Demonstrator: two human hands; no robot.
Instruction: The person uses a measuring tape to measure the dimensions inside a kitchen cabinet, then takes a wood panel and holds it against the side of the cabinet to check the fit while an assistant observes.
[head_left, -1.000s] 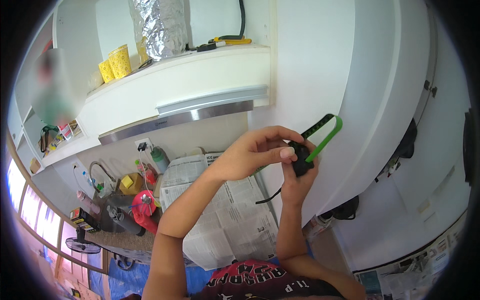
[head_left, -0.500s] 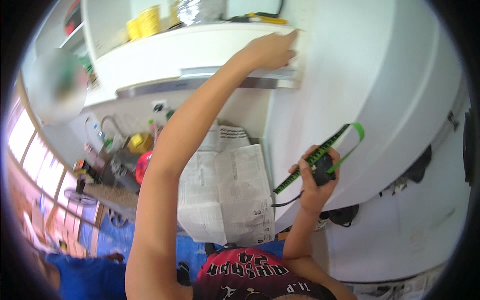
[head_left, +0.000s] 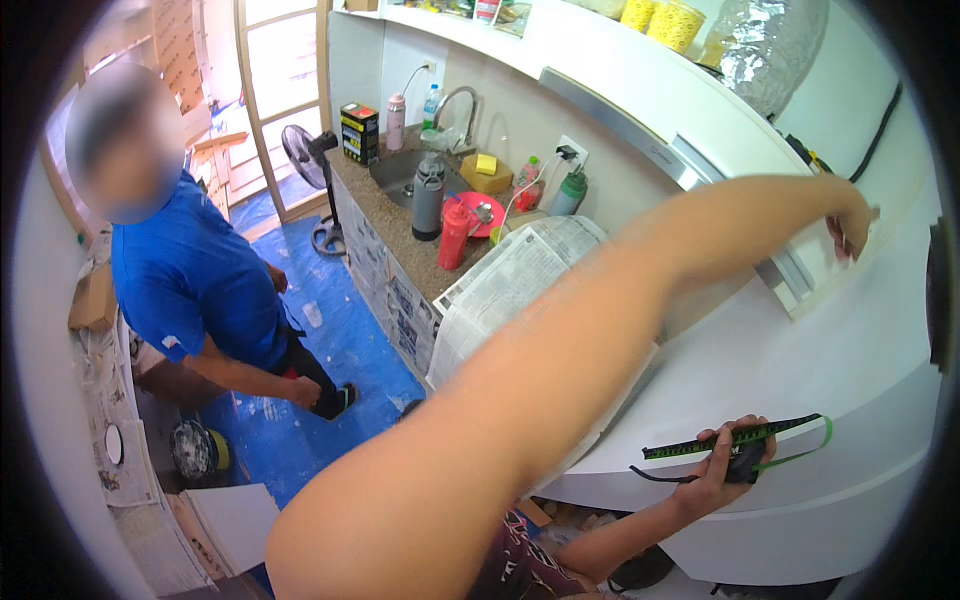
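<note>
1. Left hand (head_left: 850, 225): raised at the far end of a bare, outstretched arm, beside the white wall by the cabinet (head_left: 570, 40) end; fingers partly bent, some drooping. Nothing seen in its grasp; whether a fingertip meets the wall, cannot tell.
2. Right hand (head_left: 706, 486): lower, well apart from the left; fingers and thumb closed around a tape measure.
3. Tape measure (head_left: 745, 466): black case, in the right hand, before a curved white surface. Green-edged blade (head_left: 685, 448) drawn out, doubled back in a loop at the right, its end pointing left. Black strap (head_left: 655, 476) hanging below the blade.
4. Newspaper (head_left: 505, 270): sheets spread beneath the left forearm, partly hidden by it.
5. Counter (head_left: 400, 222): speckled brown; bears a grey bottle (head_left: 428, 205) and, near it, a red bottle (head_left: 454, 238).
6. Yellow cups (head_left: 675, 25): on the cabinet, beside a foil duct (head_left: 765, 50).
7. Co-worker (head_left: 200, 270): blue shirt, standing on a blue floor sheet (head_left: 355, 335), at left.
</note>
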